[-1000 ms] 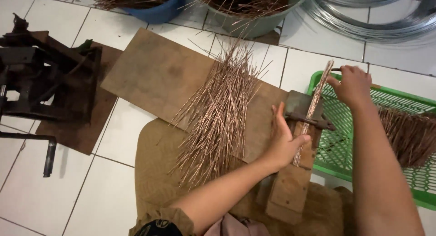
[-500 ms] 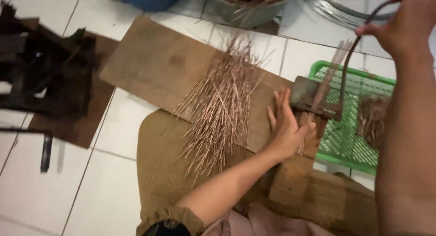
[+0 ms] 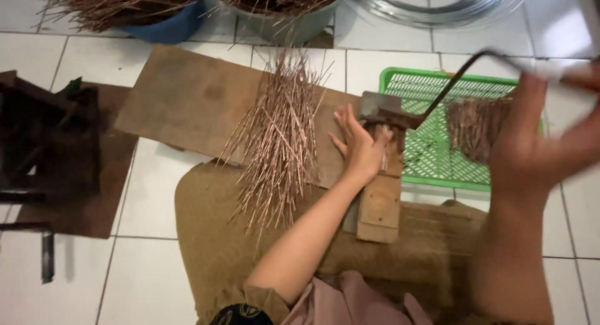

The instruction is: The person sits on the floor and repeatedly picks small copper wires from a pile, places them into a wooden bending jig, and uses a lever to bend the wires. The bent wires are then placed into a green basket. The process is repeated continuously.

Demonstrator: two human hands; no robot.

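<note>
Since a moment ago the right hand (image 3: 537, 144) has swung nearer, its blurred fingers closed around the dark lever handle (image 3: 459, 75). The left hand (image 3: 362, 147) lies flat, fingers spread, on the wooden cutter block (image 3: 381, 200), between the loose sticks (image 3: 281, 131) and the green basket (image 3: 437, 169), which has open tiled floor (image 3: 150, 187) around it.

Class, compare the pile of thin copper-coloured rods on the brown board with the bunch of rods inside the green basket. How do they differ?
The pile of rods on the board is long and fanned out loosely; the bunch in the green basket is shorter and packed close together. The pile lies beside the left hand, while the bunch sits past the cutter's lever raised by the right hand. Both look coppery brown.
</note>
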